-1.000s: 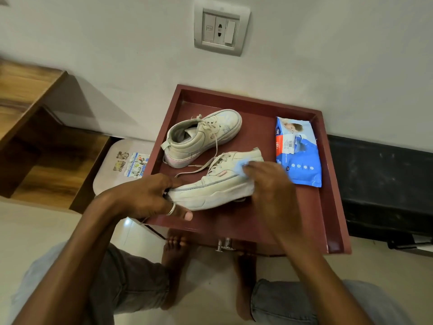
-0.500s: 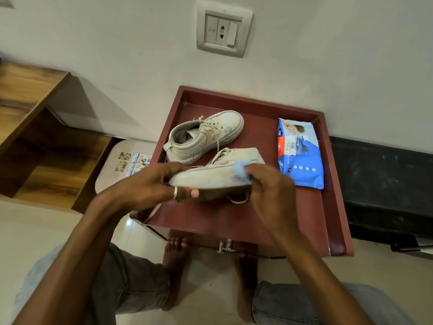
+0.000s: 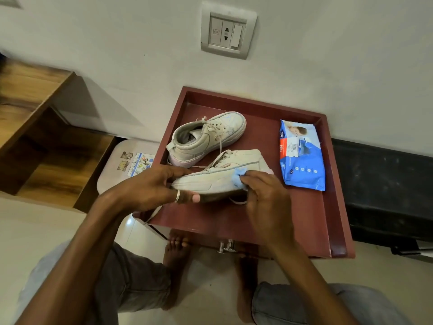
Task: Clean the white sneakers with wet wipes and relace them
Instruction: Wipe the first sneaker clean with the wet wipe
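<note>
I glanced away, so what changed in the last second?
The left hand lifted the nearer white sneaker off the maroon wooden tray, sole tipped toward the person; the right hand keeps the pale blue wet wipe on it. Farther white sneaker and blue wipes pack stayed.

Maroon rimmed table (image 3: 311,214) w/ 1 sneaker (image 3: 210,137) at back, wipes pack (image 3: 302,158) on right.

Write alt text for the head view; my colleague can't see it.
The left hand grips a white sneaker by its heel end, tilted over a red-brown table, while the right hand presses a blue wet wipe to its side. The second sneaker and a blue wipes pack lie on it.
</note>
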A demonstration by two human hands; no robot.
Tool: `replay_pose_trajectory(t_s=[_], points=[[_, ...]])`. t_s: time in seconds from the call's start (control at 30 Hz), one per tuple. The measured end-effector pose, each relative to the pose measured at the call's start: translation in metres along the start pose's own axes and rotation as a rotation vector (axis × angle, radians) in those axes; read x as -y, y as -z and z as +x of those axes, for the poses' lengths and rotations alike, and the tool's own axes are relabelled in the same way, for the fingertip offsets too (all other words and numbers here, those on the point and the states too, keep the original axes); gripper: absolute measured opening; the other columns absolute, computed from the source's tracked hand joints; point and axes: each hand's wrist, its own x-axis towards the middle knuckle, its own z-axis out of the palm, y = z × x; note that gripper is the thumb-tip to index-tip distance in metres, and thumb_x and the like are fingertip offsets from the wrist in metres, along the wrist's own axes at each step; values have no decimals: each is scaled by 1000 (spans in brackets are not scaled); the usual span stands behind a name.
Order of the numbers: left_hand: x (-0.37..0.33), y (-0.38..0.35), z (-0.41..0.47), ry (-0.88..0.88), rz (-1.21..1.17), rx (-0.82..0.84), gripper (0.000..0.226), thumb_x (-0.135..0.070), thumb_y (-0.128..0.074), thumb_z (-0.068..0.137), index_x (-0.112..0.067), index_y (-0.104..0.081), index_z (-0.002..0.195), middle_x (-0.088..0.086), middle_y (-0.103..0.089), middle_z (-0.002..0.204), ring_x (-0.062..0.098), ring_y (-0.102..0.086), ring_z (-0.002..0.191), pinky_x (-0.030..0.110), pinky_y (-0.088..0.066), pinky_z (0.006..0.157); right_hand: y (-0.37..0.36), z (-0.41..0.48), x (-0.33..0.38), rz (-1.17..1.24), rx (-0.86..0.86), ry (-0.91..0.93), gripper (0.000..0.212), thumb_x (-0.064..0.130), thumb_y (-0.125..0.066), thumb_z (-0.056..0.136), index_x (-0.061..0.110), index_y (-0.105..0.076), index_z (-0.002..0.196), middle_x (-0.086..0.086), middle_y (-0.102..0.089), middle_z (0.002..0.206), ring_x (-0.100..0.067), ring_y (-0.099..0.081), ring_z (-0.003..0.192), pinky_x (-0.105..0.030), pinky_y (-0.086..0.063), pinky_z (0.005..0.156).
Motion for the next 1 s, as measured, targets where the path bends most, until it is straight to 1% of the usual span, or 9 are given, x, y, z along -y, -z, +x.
replay_pose_trajectory(t_s=[0.1,0.23,0.43,0.53,0.63,0.77,0.83,0.9,1.0], points=[[-2,0,0,4,6,-4,49,-44,-77,77,-35,-65,124,-23,-71,113,-1,-65,105,20,-55,84,-5,-5,28,47,-42,-1,28,-3,-55,84,5,-76,103,-7,-73,104,-20,-65,97,-32,-53,89],[4,1,1,5,34,19,38,-24,-77,87,-36,-66,121,-20,-72,113,5,-68,103,24,-58,86,-9,-17,62,178,60,276,25,13,-53,96,4,-74,105,-8,-72,105,-20,-63,99,-28,-50,95],[-1,1,1,20,10,16,50,-47,-78,74,-39,-66,122,-22,-71,114,-1,-66,106,21,-55,88,-1,-5,10,3,-27,6,26,-3,-58,84,5,-75,102,-7,-73,102,-21,-66,94,-35,-55,87],[-1,1,1,28,44,9,41,-40,-79,80,-37,-68,119,-19,-72,113,1,-66,104,27,-57,89,-10,-12,43,60,-40,111,26,7,-51,92,3,-75,102,-10,-72,104,-23,-66,97,-26,-50,94],[3,1,0,4,57,20,37,-23,-77,87,-32,-68,122,-17,-72,116,5,-68,106,27,-57,93,-17,-22,65,125,88,319,20,9,-60,96,0,-73,107,-12,-71,109,-24,-65,102,-30,-50,97],[-1,1,-1,15,22,40,54,-42,-78,77,-27,-67,128,-16,-71,120,5,-66,112,33,-55,100,-4,-8,12,-31,60,148,34,-14,-67,77,2,-74,106,-12,-71,109,-26,-66,101,-36,-53,93],[-3,0,-1,19,7,35,57,-43,-78,75,-27,-67,128,-17,-72,119,3,-66,111,34,-54,101,2,-5,1,-88,1,58,31,-13,-67,77,2,-75,103,-11,-72,105,-26,-66,96,-38,-55,86],[-4,0,0,25,24,32,53,-42,-79,77,-27,-68,127,-16,-72,118,4,-67,109,37,-55,100,-3,-9,21,-12,-57,94,21,-3,-60,86,1,-75,101,-11,-72,102,-25,-65,94,-31,-52,89],[2,2,-1,25,58,35,41,-30,-79,85,-26,-69,124,-11,-73,118,12,-69,106,42,-58,95,-15,-23,60,125,39,270,18,4,-60,95,-1,-73,107,-12,-71,105,-25,-64,98,-30,-51,93]])
